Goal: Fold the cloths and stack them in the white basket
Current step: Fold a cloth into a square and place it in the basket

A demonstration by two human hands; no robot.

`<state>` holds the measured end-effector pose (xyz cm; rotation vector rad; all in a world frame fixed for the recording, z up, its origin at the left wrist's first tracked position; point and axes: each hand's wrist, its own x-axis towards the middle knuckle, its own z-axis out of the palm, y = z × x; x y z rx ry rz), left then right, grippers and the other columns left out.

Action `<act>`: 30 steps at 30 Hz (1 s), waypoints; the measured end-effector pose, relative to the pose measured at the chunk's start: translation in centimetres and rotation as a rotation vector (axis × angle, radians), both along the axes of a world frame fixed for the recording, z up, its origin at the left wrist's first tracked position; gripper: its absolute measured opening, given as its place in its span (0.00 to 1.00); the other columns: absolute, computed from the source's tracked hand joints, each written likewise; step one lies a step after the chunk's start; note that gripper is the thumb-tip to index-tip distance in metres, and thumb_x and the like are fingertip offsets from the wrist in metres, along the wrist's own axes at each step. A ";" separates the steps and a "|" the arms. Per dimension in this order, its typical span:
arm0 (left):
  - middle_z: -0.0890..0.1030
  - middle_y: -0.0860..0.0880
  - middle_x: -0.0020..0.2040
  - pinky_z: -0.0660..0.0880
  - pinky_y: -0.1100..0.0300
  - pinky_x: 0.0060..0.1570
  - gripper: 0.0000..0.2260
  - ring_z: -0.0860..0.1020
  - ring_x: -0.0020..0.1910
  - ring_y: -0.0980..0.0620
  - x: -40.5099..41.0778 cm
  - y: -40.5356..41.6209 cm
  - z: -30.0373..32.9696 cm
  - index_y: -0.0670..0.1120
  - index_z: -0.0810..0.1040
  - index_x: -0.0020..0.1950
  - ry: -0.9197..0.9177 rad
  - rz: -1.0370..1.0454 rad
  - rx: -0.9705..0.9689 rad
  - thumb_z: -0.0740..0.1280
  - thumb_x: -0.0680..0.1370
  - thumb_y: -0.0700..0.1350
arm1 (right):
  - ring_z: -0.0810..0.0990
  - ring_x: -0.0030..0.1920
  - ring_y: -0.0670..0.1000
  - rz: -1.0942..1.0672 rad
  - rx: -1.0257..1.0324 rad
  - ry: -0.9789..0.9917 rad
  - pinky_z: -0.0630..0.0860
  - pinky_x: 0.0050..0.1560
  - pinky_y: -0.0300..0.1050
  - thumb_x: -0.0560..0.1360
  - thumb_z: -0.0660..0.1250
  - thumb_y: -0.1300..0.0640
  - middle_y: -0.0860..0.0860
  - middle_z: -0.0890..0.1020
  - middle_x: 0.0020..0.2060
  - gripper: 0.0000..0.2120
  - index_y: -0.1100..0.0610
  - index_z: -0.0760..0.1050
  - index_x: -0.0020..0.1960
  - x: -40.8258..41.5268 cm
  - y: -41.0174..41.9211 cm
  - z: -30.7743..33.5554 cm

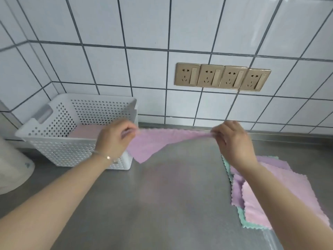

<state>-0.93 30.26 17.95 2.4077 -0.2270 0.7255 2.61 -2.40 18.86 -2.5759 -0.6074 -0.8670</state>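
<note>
A pink cloth (155, 141) hangs stretched in the air above the steel counter. My left hand (115, 139) pinches its left corner and my right hand (232, 141) pinches its right corner. The cloth's lower part droops toward the counter in front of the white basket (54, 141). That perforated basket stands at the back left, and a folded pink cloth (84, 131) lies inside it. A pile of flat pink and teal cloths (255, 195) lies on the counter at the right, partly hidden under my right forearm.
The steel counter (162, 204) runs to a tiled wall with a row of gold sockets (221, 76). A white rounded object (12, 170) sits at the far left edge. A clear plastic sheet (270, 239) lies at the bottom right.
</note>
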 end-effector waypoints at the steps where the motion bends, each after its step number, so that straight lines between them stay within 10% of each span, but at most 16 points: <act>1: 0.76 0.56 0.36 0.68 0.67 0.38 0.04 0.71 0.36 0.59 -1.2 0.2 -1.3 0.51 0.77 0.41 0.019 -0.022 0.033 0.65 0.71 0.50 | 0.75 0.37 0.56 0.025 -0.002 0.023 0.71 0.33 0.44 0.70 0.66 0.61 0.51 0.79 0.35 0.03 0.58 0.79 0.40 -1.0 0.0 -1.1; 12: 0.72 0.60 0.37 0.65 0.74 0.29 0.14 0.72 0.34 0.64 -11.2 -1.2 -19.3 0.57 0.72 0.37 0.511 -0.328 0.344 0.76 0.62 0.46 | 0.74 0.30 0.42 0.056 -0.308 0.775 0.65 0.25 0.31 0.46 0.82 0.58 0.40 0.74 0.28 0.19 0.45 0.76 0.29 -12.0 -2.4 -19.1; 17: 0.73 0.64 0.37 0.58 0.77 0.28 0.14 0.73 0.33 0.69 -13.3 -2.0 -20.2 0.61 0.71 0.42 0.802 -0.425 0.475 0.68 0.60 0.64 | 0.75 0.27 0.39 0.141 -0.394 0.921 0.67 0.24 0.30 0.48 0.77 0.43 0.38 0.73 0.27 0.15 0.43 0.74 0.30 -13.9 -3.3 -20.6; 20: 0.74 0.64 0.43 0.66 0.73 0.40 0.10 0.73 0.41 0.67 -12.8 -2.4 -18.7 0.63 0.74 0.45 0.963 -0.395 0.360 0.61 0.69 0.65 | 0.76 0.33 0.35 0.175 -0.460 0.923 0.70 0.35 0.28 0.60 0.64 0.29 0.36 0.73 0.31 0.18 0.41 0.78 0.39 -13.5 -2.7 -18.6; 24: 0.80 0.55 0.40 0.71 0.65 0.43 0.06 0.77 0.40 0.55 -6.6 -2.8 -17.4 0.59 0.76 0.42 0.975 0.024 -0.127 0.66 0.75 0.47 | 0.79 0.46 0.47 -0.075 -0.189 1.115 0.74 0.46 0.40 0.76 0.58 0.42 0.42 0.80 0.44 0.13 0.46 0.77 0.53 -8.6 -1.4 -17.3; 30: 0.77 0.47 0.26 0.71 0.58 0.39 0.12 0.74 0.29 0.46 3.0 -3.1 -19.4 0.44 0.74 0.31 0.974 0.603 -0.633 0.62 0.75 0.40 | 0.81 0.50 0.55 -0.630 0.330 1.236 0.76 0.51 0.46 0.72 0.60 0.53 0.54 0.83 0.50 0.18 0.51 0.74 0.61 1.0 -0.2 -19.8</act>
